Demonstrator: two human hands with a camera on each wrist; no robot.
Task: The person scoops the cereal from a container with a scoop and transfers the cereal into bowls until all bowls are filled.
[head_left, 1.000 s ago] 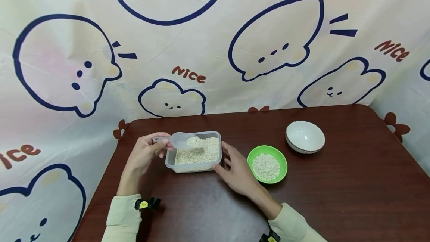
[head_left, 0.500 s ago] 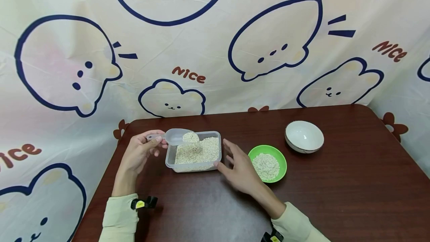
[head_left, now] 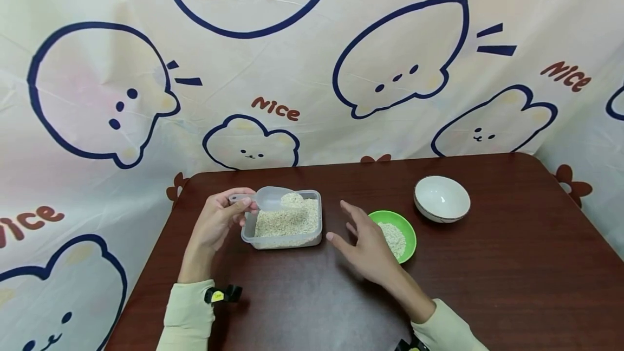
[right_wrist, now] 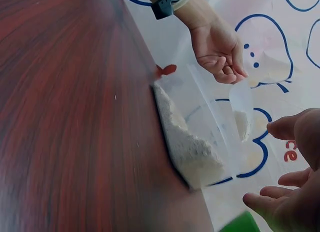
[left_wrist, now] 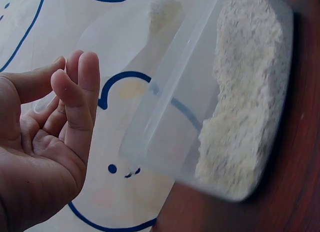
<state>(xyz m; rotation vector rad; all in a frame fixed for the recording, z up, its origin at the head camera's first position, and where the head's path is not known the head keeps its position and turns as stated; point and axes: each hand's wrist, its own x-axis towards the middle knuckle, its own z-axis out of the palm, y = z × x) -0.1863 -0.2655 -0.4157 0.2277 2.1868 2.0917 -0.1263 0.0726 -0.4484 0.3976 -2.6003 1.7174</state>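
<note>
My left hand pinches the handle of a translucent plastic scoop, which hangs over the clear container and carries a small heap of oat flakes. Below it, the rectangular clear plastic container holds more of the pale flakes; in the left wrist view its wall stands just beyond my fingers. My right hand, fingers spread and holding nothing, hovers between the container and a green bowl. It covers the left part of that bowl, where pale flakes lie.
A white bowl with a dark rim stands behind and right of the green one. Everything sits on a dark reddish-brown table. A printed cloth with cartoon shapes hangs behind its far edge.
My right hand has let go of the container's right side and drawn away to the right, toward the green bowl. The loaded scoop has risen slightly, shifted left, then back right over the container.
</note>
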